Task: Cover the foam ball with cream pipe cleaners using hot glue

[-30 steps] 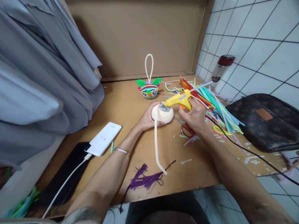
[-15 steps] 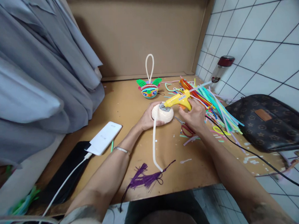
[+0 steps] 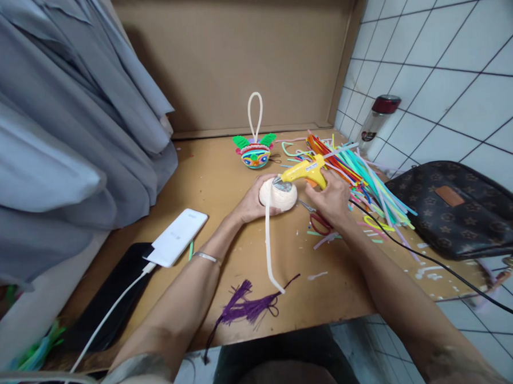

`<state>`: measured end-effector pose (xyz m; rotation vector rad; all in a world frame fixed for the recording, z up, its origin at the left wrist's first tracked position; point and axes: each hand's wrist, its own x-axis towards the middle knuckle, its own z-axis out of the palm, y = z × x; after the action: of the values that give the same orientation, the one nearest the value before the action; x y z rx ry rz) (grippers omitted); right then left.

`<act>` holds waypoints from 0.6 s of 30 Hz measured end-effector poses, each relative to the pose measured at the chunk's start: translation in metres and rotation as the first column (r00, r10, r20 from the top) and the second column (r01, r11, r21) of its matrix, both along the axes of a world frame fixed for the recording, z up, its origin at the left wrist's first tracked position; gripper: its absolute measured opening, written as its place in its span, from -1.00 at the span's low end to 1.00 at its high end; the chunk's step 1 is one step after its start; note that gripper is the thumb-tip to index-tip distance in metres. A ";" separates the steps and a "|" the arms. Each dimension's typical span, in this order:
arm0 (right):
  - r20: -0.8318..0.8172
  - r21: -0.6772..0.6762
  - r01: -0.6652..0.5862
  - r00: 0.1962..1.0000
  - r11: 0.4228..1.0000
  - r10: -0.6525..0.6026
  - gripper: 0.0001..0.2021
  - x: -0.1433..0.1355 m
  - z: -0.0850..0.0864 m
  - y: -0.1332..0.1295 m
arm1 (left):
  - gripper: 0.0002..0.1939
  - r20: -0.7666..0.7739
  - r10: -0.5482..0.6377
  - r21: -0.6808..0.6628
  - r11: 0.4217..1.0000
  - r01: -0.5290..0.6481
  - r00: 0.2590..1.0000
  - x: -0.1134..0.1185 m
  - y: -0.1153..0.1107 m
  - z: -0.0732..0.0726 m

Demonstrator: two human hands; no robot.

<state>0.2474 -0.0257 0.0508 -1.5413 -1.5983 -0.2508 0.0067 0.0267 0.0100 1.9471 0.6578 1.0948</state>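
Observation:
My left hand is wrapped round the left side of a cream, cord-wound ball with a grey patch on top. From the ball a cream strip hangs toward me, its bent end beside purple tassels. My right hand grips a yellow glue gun, whose nozzle points left at the top of the ball. Whether the nozzle touches is too small to tell. Behind the ball stands a colourful animal-head ornament with green ears and a cream loop.
Red-handled scissors lie by my right hand, near a pile of coloured strips. A brown bag and a bottle stand right. A white power bank with a cable is left. The gun's black cord runs right.
The cream strip's hanging end has swung slightly to the right. Both hands keep their hold, and the glue gun stays over the ball.

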 end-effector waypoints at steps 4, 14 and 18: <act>0.011 -0.034 -0.012 1.000 0.999 0.013 -0.62 0.000 -0.001 -0.001 | 0.10 -0.036 0.039 0.023 0.999 -0.038 0.999 -0.002 0.003 0.000; -0.015 -0.051 -0.020 1.000 0.998 0.020 -0.65 -0.005 -0.008 0.001 | -0.01 -0.086 0.206 0.155 0.969 -0.191 0.975 0.004 -0.001 0.004; -0.038 -0.118 0.017 0.999 0.993 -0.022 -0.68 -0.010 -0.004 0.005 | 0.01 -0.055 0.143 0.102 0.985 -0.137 0.988 0.001 0.001 0.003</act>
<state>0.2370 -0.0209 0.0465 -1.6423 -1.5921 -0.1377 0.0080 0.0273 0.0128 2.0505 0.7992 1.1750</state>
